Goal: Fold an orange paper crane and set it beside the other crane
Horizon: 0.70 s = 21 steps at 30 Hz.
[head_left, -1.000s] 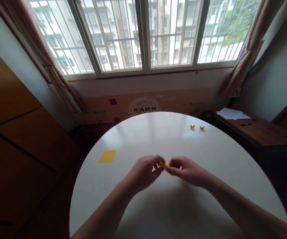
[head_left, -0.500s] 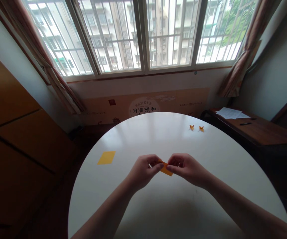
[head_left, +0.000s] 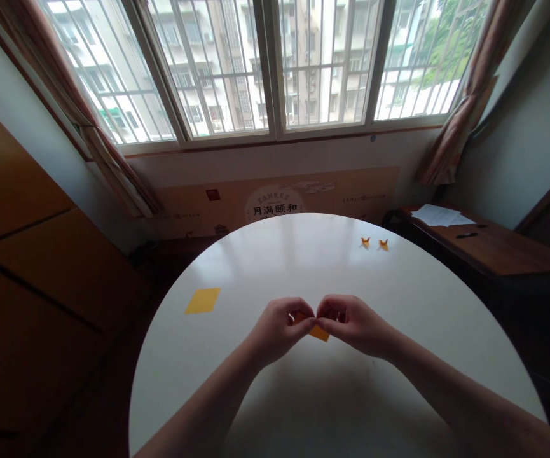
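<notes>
Between my two hands is a small piece of orange origami paper (head_left: 321, 333), held above the white round table (head_left: 236, 254). My left hand (head_left: 284, 327) pinches it from the left, thumb tip near its middle. From the other side my right hand (head_left: 348, 324) pinches it too, and the thumb tips nearly meet. Part of the paper shows below the thumbs; the rest is hidden behind the fingers. To the left on the table lies a flat yellow paper sheet (head_left: 203, 301).
Two small folded orange paper birds (head_left: 365, 242) stand side by side near the table's far right edge. Beyond it, a brown wooden bench (head_left: 508, 251) bears white papers (head_left: 439, 215) and a dark pen (head_left: 466, 235). A barred window is behind.
My thumbs have come closer together over the orange paper, and my right hand has shifted slightly left. Less of the paper shows between the hands.
</notes>
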{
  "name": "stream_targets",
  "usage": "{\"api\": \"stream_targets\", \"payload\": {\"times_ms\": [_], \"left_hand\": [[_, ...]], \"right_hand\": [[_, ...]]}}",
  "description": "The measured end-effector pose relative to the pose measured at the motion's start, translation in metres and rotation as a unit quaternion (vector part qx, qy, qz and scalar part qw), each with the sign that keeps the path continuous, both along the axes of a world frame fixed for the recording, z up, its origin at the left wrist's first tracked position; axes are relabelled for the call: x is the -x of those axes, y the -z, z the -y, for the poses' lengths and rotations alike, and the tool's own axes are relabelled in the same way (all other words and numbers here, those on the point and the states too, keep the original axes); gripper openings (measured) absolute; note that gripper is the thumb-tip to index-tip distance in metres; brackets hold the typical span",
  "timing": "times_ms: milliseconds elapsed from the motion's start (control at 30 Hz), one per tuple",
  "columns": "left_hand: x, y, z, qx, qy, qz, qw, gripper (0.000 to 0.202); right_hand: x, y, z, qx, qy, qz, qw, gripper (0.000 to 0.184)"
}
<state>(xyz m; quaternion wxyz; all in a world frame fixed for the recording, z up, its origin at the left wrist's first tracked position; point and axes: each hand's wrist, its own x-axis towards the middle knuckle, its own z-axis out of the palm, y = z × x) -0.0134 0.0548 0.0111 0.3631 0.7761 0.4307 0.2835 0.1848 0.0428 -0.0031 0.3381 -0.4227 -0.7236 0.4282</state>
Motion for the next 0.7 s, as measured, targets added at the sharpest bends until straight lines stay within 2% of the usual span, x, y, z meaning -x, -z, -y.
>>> {"api": "stream_targets", "payload": {"times_ms": [300, 533, 633, 700], "left_hand": [[-0.001, 0.002, 0.002, 0.033, 0.022, 0.001, 0.999, 0.007], [0.007, -0.002, -0.002, 0.037, 0.048, -0.036, 0.998, 0.004], [0.014, -0.008, -0.008, 0.03, 0.035, -0.036, 0.998, 0.006], [0.019, -0.012, -0.012, 0.02, 0.003, -0.02, 1.0, 0.006]], "right_hand": [[0.005, -0.005, 0.005, -0.044, -0.017, 0.042, 0.998, 0.005], [-0.004, -0.009, 0.003, -0.042, -0.024, 0.065, 0.997, 0.006], [-0.009, -0.01, 0.0, -0.026, -0.013, 0.055, 0.998, 0.006], [-0.012, -0.009, -0.004, -0.003, 0.005, 0.031, 1.0, 0.006]]}}
